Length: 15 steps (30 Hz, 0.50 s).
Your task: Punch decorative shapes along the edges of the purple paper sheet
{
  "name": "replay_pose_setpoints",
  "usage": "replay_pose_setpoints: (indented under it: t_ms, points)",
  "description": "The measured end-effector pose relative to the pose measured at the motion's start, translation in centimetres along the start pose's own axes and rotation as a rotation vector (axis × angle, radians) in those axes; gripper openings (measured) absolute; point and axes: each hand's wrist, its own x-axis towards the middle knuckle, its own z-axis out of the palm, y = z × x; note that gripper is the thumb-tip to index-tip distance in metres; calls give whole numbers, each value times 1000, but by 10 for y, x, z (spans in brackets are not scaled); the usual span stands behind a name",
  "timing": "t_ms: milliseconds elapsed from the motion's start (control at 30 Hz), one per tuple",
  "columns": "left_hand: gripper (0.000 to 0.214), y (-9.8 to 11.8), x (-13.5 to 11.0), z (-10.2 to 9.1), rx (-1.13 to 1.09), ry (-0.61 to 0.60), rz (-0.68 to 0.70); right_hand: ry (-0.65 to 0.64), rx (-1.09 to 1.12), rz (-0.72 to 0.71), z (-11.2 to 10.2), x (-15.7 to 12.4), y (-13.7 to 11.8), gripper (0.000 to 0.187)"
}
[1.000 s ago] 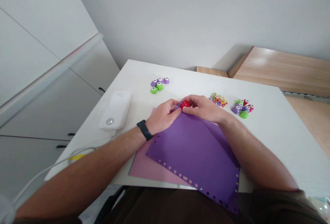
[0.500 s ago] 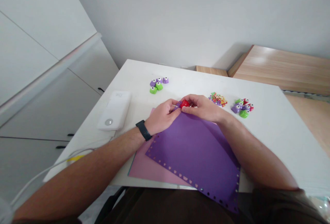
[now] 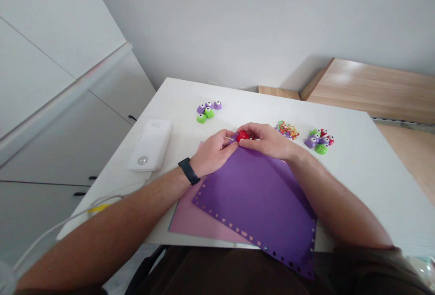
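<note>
White table point(image 3: 356, 175), right hand point(image 3: 267, 141) on red punch point(image 3: 242, 136), illegible device print point(image 3: 156, 124)

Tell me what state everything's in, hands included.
Left hand: grip closed on the purple sheet
Right hand: grip closed on the red punch
Red punch: at that sheet's far edge; pressed or not, unclear
Purple sheet: holes along its edges, overlapping the pink sheet
Pink sheet: flat, partly covered
Colored bits: loosely heaped
Left-side punches: loosely grouped
Right-side punches: bunched together
White box: lying flat
Wristband: worn on left wrist
Cupboard doors: look shut
</note>
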Motion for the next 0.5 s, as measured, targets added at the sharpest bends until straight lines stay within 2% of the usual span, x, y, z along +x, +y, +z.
replay_pose_setpoints:
  t_ms: [500]
  points:
    - [43,2,0,0,-77,-35,-9,21,-49,21,2,1,0,30]
